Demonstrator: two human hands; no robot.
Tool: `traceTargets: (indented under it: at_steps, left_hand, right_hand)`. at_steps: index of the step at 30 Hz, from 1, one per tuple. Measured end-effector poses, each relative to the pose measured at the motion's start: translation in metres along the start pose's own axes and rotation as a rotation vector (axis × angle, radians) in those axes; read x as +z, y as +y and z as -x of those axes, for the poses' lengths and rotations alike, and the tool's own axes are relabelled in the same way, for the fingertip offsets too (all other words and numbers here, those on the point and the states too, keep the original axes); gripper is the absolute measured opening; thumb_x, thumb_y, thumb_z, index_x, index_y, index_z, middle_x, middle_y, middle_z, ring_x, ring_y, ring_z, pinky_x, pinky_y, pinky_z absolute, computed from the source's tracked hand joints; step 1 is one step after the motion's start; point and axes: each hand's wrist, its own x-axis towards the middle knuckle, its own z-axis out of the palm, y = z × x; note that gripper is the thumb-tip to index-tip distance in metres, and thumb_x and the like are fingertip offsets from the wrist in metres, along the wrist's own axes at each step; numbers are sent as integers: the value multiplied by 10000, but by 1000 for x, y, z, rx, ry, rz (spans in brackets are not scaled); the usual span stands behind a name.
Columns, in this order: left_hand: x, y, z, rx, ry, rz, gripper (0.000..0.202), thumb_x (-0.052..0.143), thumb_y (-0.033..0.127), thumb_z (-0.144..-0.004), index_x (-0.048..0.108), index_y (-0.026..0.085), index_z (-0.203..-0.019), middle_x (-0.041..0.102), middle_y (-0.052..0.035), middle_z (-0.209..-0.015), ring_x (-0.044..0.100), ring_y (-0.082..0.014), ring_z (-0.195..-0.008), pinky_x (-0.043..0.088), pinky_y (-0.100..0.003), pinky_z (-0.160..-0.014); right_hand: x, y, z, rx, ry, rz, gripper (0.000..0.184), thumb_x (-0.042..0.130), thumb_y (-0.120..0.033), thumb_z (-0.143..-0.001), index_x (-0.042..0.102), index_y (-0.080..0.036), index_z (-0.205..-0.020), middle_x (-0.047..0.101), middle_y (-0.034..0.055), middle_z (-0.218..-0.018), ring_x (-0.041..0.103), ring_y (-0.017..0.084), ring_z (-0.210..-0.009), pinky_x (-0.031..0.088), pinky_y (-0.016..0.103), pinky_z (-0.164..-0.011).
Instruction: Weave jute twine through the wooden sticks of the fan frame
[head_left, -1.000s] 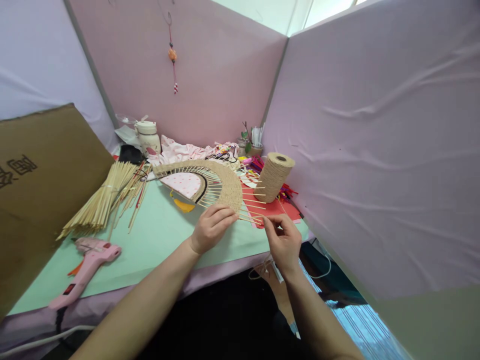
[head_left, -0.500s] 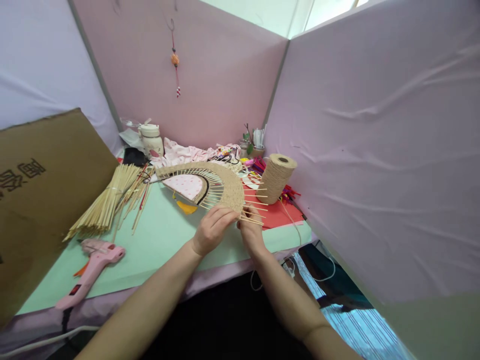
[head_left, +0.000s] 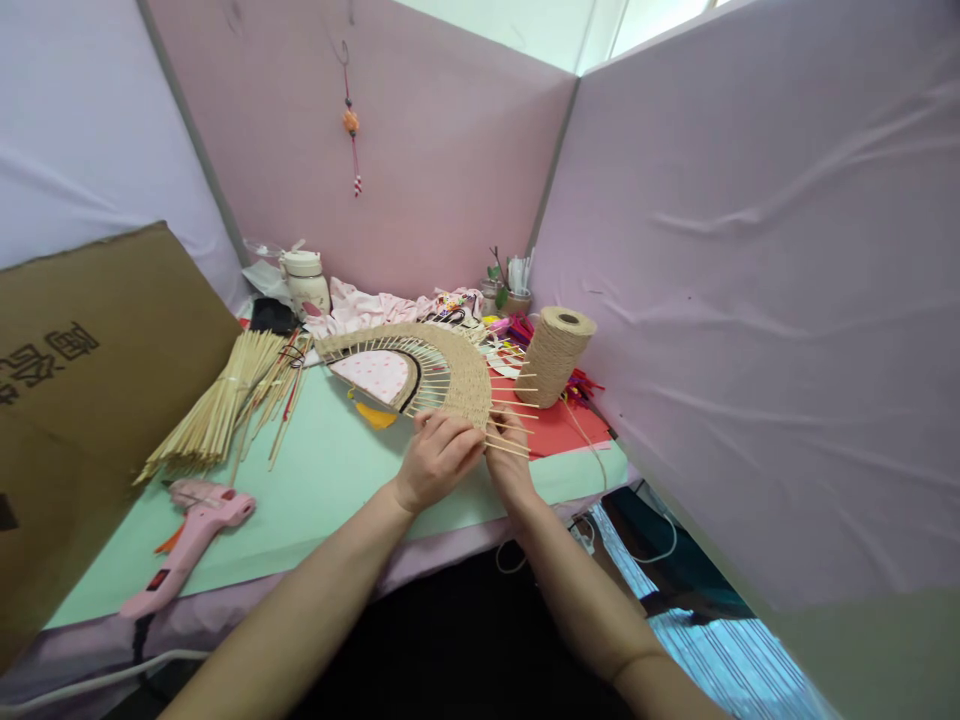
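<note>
A half-round woven fan (head_left: 469,385) is held tilted over the table, with thin sticks fanning out past its twine-woven band. Its centre is a pink dotted cloth panel (head_left: 375,372) edged in black, and a yellow tassel (head_left: 376,415) hangs below. My left hand (head_left: 442,462) is closed on the near end of the woven band, knuckles up. My right hand (head_left: 511,455) is closed at the same corner, among and under the bare stick ends; its fingertips are partly hidden by the sticks. Beyond stands a spool of twine (head_left: 555,358), its loose strand trailing to the table's front edge.
A pink glue gun (head_left: 191,545) lies at the left front beside a bundle of thin sticks (head_left: 217,410). A cardboard sheet (head_left: 97,400) leans at far left. At the back are a cream bottle (head_left: 306,285) and pink cloth (head_left: 375,305). Red sheets (head_left: 577,425) lie under the spool.
The view has shifted slightly. Both hands stay at the fan's near corner, with the right fingers moving a little among the stick ends.
</note>
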Motion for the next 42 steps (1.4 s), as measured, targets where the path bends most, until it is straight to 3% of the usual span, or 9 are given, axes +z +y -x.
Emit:
traceTargets:
  at_steps: [10, 19, 23, 28, 36, 39, 42]
  left_hand:
    - [0, 0, 1, 23, 56, -30, 93, 623, 139, -847, 570, 207, -881, 673, -15, -797, 565, -164, -768, 387, -361, -835]
    - [-1, -1, 0, 16, 54, -35, 141, 651, 124, -826, 569, 198, -913, 663, -25, -796, 564, -168, -773, 420, -349, -800]
    - [-3, 0, 1, 25, 47, -60, 163, 650, 128, -840, 621, 213, -977, 658, -12, -786, 570, -152, -747, 398, -345, -799]
    - [-5, 2, -1, 48, 30, -96, 192, 633, 119, -857, 654, 237, -1007, 649, 5, -762, 566, -138, -745, 368, -344, -807]
    - [-5, 4, -6, 47, 54, -102, 119, 649, 140, -852, 637, 215, -943, 665, 7, -755, 571, -138, -718, 377, -339, -799]
    - [-6, 3, -5, 45, 50, -95, 115, 642, 148, -858, 640, 219, -949, 670, 7, -765, 571, -137, -720, 376, -340, -801]
    - [-5, 3, -5, 43, 46, -87, 115, 636, 147, -861, 642, 220, -950, 669, 6, -765, 568, -136, -718, 380, -341, -801]
  right_hand:
    - [-8, 8, -5, 3, 38, 25, 222, 641, -400, -741, 542, -204, -775, 594, -11, -730, 546, 137, -658, 460, 285, -678]
    - [-45, -2, 11, 35, 103, 183, 339, 701, -482, -730, 552, -183, -671, 514, -41, -605, 435, 110, -566, 379, 244, -556]
    - [-60, -7, 14, -38, 123, 230, 338, 705, -453, -754, 529, -186, -643, 489, -47, -591, 434, 107, -574, 382, 240, -565]
    - [-71, -23, 18, -166, 78, 338, 253, 632, -428, -836, 611, -183, -778, 570, -15, -664, 497, 125, -606, 420, 249, -568]
    - [-77, -44, 22, -559, 63, 662, 113, 562, -270, -918, 644, -205, -876, 634, 31, -800, 577, 158, -731, 455, 292, -652]
    - [-79, -47, 18, -575, 109, 680, 114, 581, -292, -907, 640, -205, -862, 636, 36, -796, 578, 166, -726, 457, 302, -646]
    - [-81, -45, 13, -496, 151, 647, 160, 599, -337, -891, 630, -200, -814, 632, 30, -772, 575, 165, -717, 448, 295, -642]
